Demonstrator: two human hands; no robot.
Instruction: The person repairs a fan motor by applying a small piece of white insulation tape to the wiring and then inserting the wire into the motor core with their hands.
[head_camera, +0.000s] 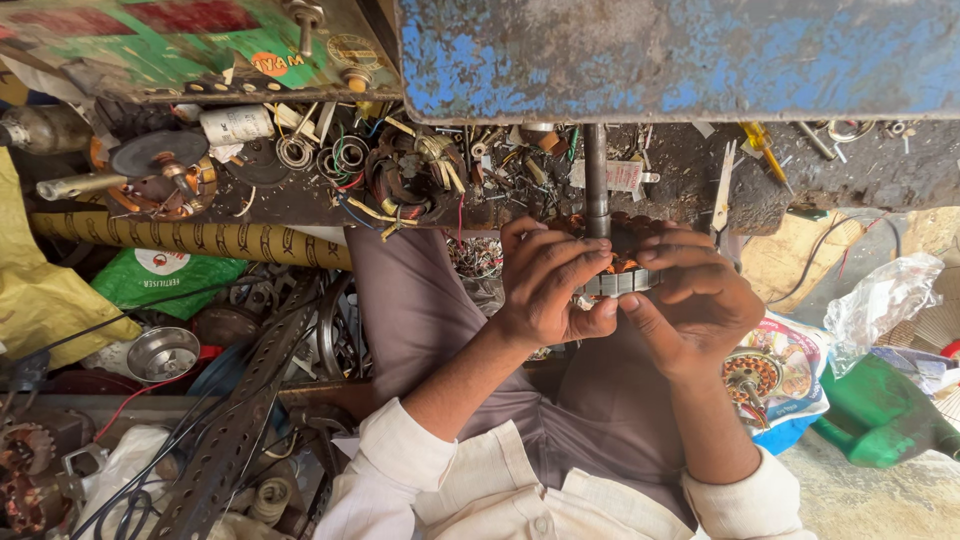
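A person in a white shirt grips a round motor stator (622, 272) with both hands at the edge of a cluttered worktop (690, 165). The left hand (548, 285) curls over the stator's near side, fingers (570, 255) clenched on its ribbed metal rim; the right hand (695, 300) clasps the opposite side, thumb pressed against the rim. Copper windings show between the two hands. A steel rod (596, 180) stands upright just behind the stator, rising to a chipped blue metal box (680, 55). Tangled wire coils (405, 180) lie on the worktop to the left, a yellow-handled screwdriver (765, 148) to the right. A perforated metal strip (235, 420) and a second wound motor part (750, 375) lie lower down.
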